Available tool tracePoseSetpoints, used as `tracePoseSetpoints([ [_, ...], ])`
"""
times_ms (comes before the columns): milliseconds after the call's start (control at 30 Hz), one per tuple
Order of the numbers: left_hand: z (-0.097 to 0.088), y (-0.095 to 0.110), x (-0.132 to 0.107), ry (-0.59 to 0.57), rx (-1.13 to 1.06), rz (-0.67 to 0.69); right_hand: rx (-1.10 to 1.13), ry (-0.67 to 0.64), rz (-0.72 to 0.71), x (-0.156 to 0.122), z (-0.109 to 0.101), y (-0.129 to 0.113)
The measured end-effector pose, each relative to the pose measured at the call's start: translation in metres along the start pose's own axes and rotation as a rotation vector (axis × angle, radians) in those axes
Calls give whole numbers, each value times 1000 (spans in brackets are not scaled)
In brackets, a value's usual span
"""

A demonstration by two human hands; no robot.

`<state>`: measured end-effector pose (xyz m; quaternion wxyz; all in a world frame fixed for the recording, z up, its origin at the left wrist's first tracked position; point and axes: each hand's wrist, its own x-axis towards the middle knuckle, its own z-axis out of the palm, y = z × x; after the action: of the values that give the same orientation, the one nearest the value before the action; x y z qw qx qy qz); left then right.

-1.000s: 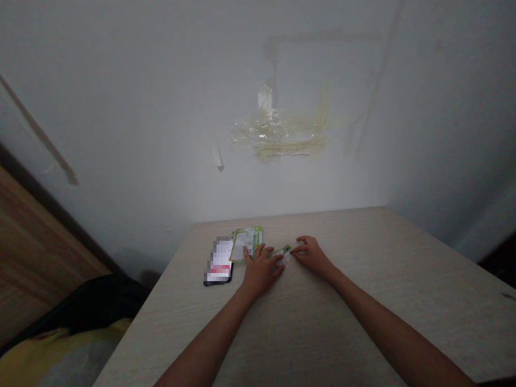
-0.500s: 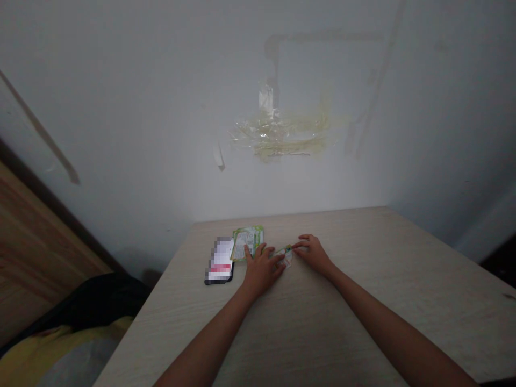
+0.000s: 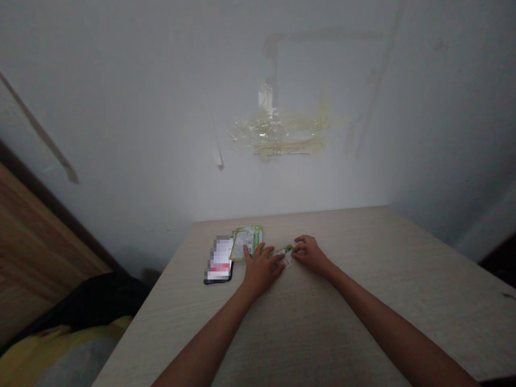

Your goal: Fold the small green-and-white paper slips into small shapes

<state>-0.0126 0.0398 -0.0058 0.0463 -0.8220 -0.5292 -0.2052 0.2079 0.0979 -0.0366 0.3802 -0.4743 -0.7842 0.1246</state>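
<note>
My left hand (image 3: 262, 269) lies with its fingers spread. Its thumb side rests on a green and white printed packet (image 3: 242, 244), and its other fingers cover part of a small sheet with coloured print (image 3: 287, 257), perhaps a sticker sheet. At the upper right corner of that sheet, my right hand (image 3: 310, 253) has its thumb and index finger together at the edge. Whatever lies between those fingertips is too small to make out. The packet overlaps the right edge of a phone (image 3: 220, 260) with a lit, blurred screen.
The pale wooden table (image 3: 355, 306) meets a grey wall (image 3: 161, 107) at the back. Clear tape (image 3: 270, 129) and old tape marks cling to the wall. Left of the table are a wooden panel (image 3: 24, 247) and yellow and dark cloth (image 3: 72, 344).
My right hand's fingers have curled in slightly at the small sheet's corner. My left hand keeps its place on the sheet and packet.
</note>
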Motion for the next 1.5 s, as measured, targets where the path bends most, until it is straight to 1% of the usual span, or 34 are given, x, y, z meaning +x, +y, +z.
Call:
tracePoseSetpoints([
  [233, 0, 0, 0, 1, 10, -2, 63, -44, -29, -5, -7, -13],
  [467, 0, 0, 0, 6, 3, -4, 127, -150, -4, -8, -16, -25],
  [667, -2, 1, 0, -1, -6, -7, 162, -214, -6, -12, -17, -24],
  [767, -2, 2, 0, -5, -1, -14, 173, -222, -14, -13, -16, -22],
  [933, -3, 1, 1, -20, 0, -15, 183, -202, 1, -12, -14, -18],
  [1133, -1, 0, 0, 1, -4, -1, 217, -152, 43, -11, -16, -19],
  [1300, -1, 0, 0, -7, -8, 3, 146, -101, 58, -11, -13, -22],
  [1500, -3, 2, 1, -21, -8, -15, 58, -1, 85, -6, -4, -12],
])
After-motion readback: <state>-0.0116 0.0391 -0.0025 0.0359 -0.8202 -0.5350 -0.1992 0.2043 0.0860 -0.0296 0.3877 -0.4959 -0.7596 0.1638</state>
